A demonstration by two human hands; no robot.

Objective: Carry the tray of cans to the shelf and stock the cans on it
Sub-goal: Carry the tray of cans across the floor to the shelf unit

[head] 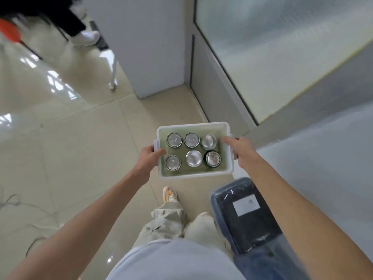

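Note:
A white plastic tray (193, 126) with a greenish floor hangs in front of me above the tiled floor. Several silver-topped cans (193, 158) stand upright in it in two rows. My left hand (148, 157) grips the tray's left rim, thumb inside the edge. Opposite it, my right hand (240, 149) holds the right rim, thumb reaching over the edge toward the cans. No shelf is in view.
A white pillar (153, 47) and a frosted glass door (272, 47) stand ahead. A dark blue wrapped box (244, 215) sits low at my right, beside a white surface (323, 158). Another person's legs (80, 27) are at the top left. Cables (18, 203) lie on the floor at left.

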